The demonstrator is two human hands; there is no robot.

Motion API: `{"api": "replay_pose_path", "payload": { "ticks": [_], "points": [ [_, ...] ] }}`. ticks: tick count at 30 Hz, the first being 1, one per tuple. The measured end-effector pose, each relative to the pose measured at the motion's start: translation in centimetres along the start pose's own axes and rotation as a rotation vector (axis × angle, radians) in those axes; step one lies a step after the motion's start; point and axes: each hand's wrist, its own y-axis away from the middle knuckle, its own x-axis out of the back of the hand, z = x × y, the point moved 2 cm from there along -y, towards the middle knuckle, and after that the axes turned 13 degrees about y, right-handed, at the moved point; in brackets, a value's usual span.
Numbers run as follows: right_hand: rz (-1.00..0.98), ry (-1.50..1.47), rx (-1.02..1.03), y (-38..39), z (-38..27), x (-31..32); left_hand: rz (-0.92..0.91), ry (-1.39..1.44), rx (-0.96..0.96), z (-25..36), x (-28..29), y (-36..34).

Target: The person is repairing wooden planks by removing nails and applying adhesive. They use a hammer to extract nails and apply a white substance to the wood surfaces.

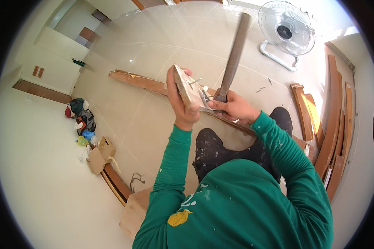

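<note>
My left hand [179,103] is wrapped round the edge of a rough pale wooden board [182,86], tilted up in front of my knees. A thin nail [195,81] sticks out of the board's face. In my right hand [240,108] is a hammer [234,54], gripped close to its head, with the long brown handle pointing up and away. The hammer's metal end lies at the board's face, partly hidden by my fingers; whether it hooks a nail I cannot tell. Below, a long brown plank [139,81] crosses the tiled floor, passing behind the board and my hands.
A fan [284,32] stands at the far right. Several loose nails [260,89] lie on the floor. Brown wooden planks [330,124] are stacked along the right wall. At the left are a bag [85,118], a cardboard box [99,155] and a wooden box [135,209].
</note>
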Motion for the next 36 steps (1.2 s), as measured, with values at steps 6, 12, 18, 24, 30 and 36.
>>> {"api": "replay_pose_path", "payload": {
  "ticks": [6,12,18,24,30,36],
  "points": [
    [0.298,0.439,0.242,-1.0,1.3,-0.6,0.003,-0.025,0.019,0.4,-0.5,0.1],
    [0.001,-0.153,0.13,3.6,-4.4,-1.2,0.025,-0.008,0.042,0.6,0.6,-0.4],
    [0.022,-0.072,0.133,3.8,-6.6,-1.0,-0.006,-0.015,0.009,0.5,-0.5,0.3],
    [0.208,0.068,0.112,3.3,-5.3,0.1,-0.008,-0.026,0.011,0.7,-0.4,0.2],
    [0.168,0.017,0.147,3.2,-5.7,0.2,-0.021,-0.028,0.044,0.8,-0.5,0.3],
    [0.113,0.006,0.109,4.1,-6.3,-0.5,-0.02,-0.024,0.027,0.6,-0.7,-0.2]
  ]
}}
